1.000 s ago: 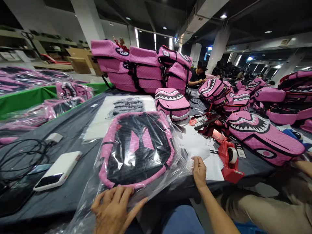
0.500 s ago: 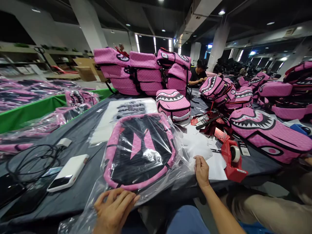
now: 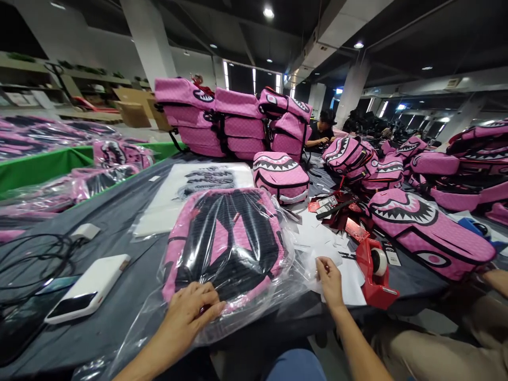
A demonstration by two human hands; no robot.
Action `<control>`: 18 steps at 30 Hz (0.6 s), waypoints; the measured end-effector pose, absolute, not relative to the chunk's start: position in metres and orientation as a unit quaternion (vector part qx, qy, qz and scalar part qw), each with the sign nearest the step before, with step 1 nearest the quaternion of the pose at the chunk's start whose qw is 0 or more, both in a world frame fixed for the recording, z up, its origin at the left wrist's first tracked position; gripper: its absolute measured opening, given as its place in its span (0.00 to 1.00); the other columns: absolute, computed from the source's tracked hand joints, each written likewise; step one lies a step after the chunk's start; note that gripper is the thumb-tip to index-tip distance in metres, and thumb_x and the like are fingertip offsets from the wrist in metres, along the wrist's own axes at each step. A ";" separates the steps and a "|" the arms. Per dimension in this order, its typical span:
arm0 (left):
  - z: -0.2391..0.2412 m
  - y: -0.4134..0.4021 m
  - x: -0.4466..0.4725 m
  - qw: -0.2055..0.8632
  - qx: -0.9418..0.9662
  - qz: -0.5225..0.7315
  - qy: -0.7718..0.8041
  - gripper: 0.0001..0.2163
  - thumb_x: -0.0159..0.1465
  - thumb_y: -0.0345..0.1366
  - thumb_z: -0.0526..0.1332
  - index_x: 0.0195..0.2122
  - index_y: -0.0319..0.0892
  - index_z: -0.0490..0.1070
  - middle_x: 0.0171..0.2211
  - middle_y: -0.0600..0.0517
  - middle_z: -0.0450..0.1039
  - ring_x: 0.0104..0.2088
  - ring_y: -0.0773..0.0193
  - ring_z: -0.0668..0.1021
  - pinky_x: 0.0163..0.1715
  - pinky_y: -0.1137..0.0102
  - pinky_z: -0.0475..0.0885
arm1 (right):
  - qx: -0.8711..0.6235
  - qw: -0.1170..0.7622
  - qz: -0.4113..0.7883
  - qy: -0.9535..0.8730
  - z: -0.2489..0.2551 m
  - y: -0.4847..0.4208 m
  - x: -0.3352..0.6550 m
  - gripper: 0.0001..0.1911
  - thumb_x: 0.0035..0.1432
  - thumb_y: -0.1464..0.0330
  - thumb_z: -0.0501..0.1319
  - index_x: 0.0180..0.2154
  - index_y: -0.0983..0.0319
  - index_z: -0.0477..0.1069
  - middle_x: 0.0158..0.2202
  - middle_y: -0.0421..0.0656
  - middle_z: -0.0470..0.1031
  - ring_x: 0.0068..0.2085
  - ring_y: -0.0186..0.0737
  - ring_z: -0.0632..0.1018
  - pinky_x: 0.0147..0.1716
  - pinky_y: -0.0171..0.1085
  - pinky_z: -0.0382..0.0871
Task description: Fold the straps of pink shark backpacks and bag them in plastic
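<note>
A pink and black backpack [image 3: 230,243] lies on the table in front of me inside a clear plastic bag [image 3: 273,296]. My left hand [image 3: 195,306] is at the backpack's near edge, its fingers curled together on the plastic. Out to the right, my right hand [image 3: 329,278] pinches the side of the plastic bag between thumb and fingers. Beyond that hand are white papers [image 3: 317,238] and a red tape dispenser [image 3: 376,275] with a roll of tape in it.
Pink backpacks [image 3: 238,121] stand in a row at the back. A shark-mouth backpack [image 3: 428,230] lies at right. Printed plastic bags [image 3: 159,211] are stacked behind. At left sit a white power bank [image 3: 89,288] and black cables [image 3: 35,259]. A co-worker [image 3: 321,132] sits farther back.
My left hand has moved up and forward onto the near edge of the bagged backpack. The plastic there is bunched and tighter. My right hand stays on the bag's side.
</note>
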State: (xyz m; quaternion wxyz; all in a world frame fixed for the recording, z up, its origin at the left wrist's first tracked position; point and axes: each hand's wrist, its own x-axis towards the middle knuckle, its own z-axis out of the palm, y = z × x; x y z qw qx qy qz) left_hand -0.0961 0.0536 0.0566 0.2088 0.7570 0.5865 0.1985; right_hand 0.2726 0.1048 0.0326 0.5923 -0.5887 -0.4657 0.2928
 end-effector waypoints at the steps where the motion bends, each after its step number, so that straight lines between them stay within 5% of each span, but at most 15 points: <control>1: 0.063 0.053 -0.094 0.224 0.755 0.193 0.586 0.25 0.66 0.60 0.51 0.23 0.46 0.70 0.29 0.53 0.71 0.36 0.57 0.70 0.43 0.60 0.61 | -0.594 0.593 0.279 -0.467 0.040 0.097 0.283 0.31 0.49 0.40 0.65 0.35 0.62 0.75 0.27 0.42 0.74 0.26 0.39 0.73 0.26 0.37 0.70; 6: 0.080 0.049 -0.087 0.259 0.743 0.185 0.588 0.28 0.63 0.65 0.48 0.23 0.46 0.70 0.29 0.52 0.72 0.36 0.56 0.71 0.44 0.58 0.61 | -0.682 0.553 0.078 -0.472 0.083 0.044 0.375 0.29 0.52 0.42 0.64 0.37 0.61 0.77 0.34 0.47 0.78 0.32 0.43 0.76 0.34 0.39 0.72; 9: 0.081 0.050 -0.087 0.256 0.745 0.180 0.590 0.26 0.62 0.62 0.49 0.23 0.47 0.70 0.28 0.53 0.73 0.36 0.56 0.72 0.44 0.57 0.62 | -0.762 0.469 -0.011 -0.446 0.100 0.026 0.431 0.34 0.45 0.36 0.62 0.33 0.61 0.78 0.33 0.50 0.77 0.31 0.46 0.75 0.35 0.43 0.71; 13: 0.080 0.053 -0.088 0.258 0.746 0.177 0.587 0.25 0.61 0.62 0.50 0.23 0.47 0.70 0.27 0.53 0.73 0.35 0.55 0.72 0.43 0.58 0.62 | -0.816 0.414 0.126 -0.383 0.095 0.023 0.463 0.40 0.34 0.33 0.60 0.28 0.63 0.79 0.29 0.51 0.79 0.32 0.50 0.77 0.31 0.43 0.68; 18: 0.062 0.056 -0.093 0.225 0.752 0.197 0.587 0.24 0.62 0.61 0.52 0.22 0.47 0.71 0.27 0.54 0.73 0.35 0.57 0.72 0.40 0.60 0.62 | -0.800 0.472 0.183 -0.322 0.078 0.024 0.455 0.37 0.31 0.40 0.67 0.30 0.66 0.81 0.26 0.47 0.78 0.29 0.45 0.74 0.23 0.37 0.61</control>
